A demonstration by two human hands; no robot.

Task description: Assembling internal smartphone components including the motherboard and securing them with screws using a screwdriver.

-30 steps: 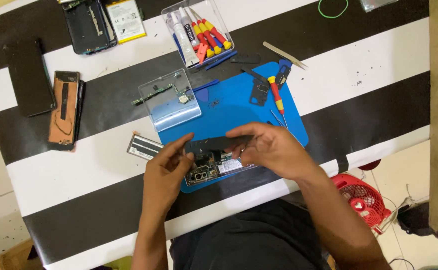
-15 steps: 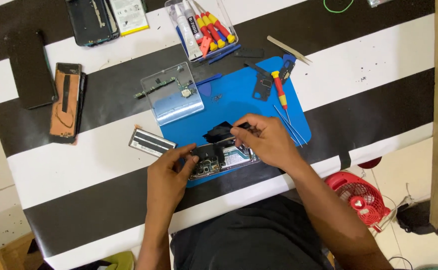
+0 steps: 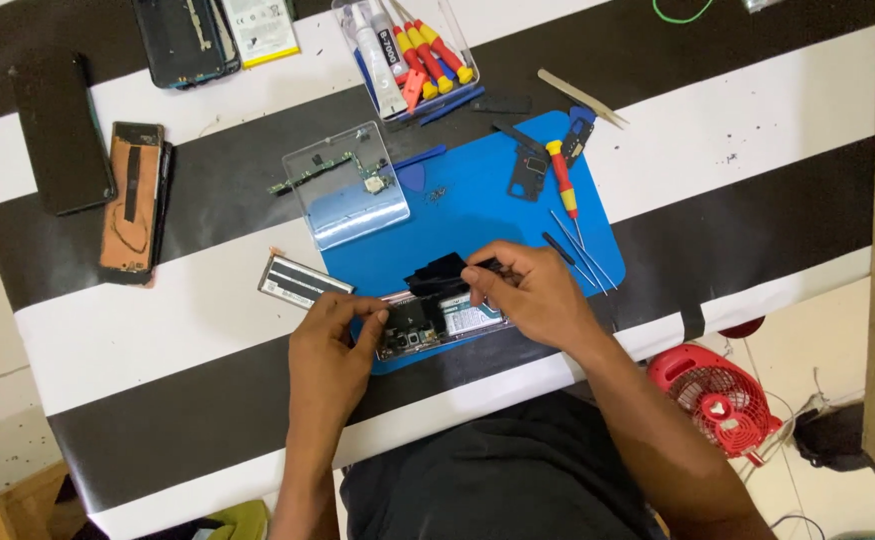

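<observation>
An opened phone [image 3: 428, 325] lies on a blue work mat [image 3: 478, 200] near the table's front edge, its inner boards showing. My left hand [image 3: 333, 335] grips the phone's left end. My right hand [image 3: 523, 290] pinches a black plastic cover piece [image 3: 438, 272] held just above the phone's middle. A loose flat battery [image 3: 303, 280] lies just left of my left hand.
A clear lid [image 3: 348, 185] with a small circuit board sits at the mat's back left. A red-handled screwdriver [image 3: 563, 180], thin metal tools [image 3: 583, 255], a clear box of screwdrivers [image 3: 408, 50], tweezers [image 3: 583, 98], several dismantled phones [image 3: 133, 200] and a red fan [image 3: 718, 395] on the floor surround the mat.
The view has shifted slightly. My right hand has lifted the black cover piece away from the phone and turned it; my left hand stays on the phone's left end.
</observation>
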